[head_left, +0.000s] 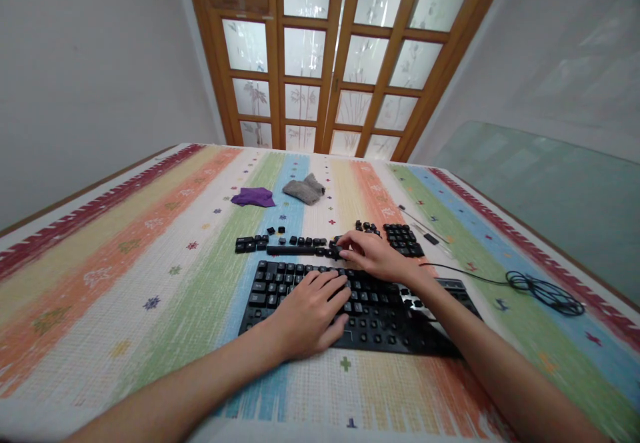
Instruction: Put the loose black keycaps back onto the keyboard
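A black keyboard (265, 293) lies on the table in front of me, its lower rows and right side showing bare switches without keycaps. My left hand (315, 310) rests flat over the keyboard's middle, fingers stretched out and covering some keys. Just beyond the keyboard's far edge, my right hand (367, 253) pinches a black keycap (341, 248) between thumb and forefinger, partly hidden by the fingers. Loose black keycaps (303, 241) are laid out in rows there, with the long space bar (291, 251) among them. A block of keycaps (401, 236) sits beyond my right wrist.
A purple cloth (253, 196) and a grey cloth (304, 190) lie farther back. At the right are a coiled black cable (545, 293) and a thin tool (423, 223) beside a small dark piece (431, 238). A striped tablecloth (190, 290) covers the table.
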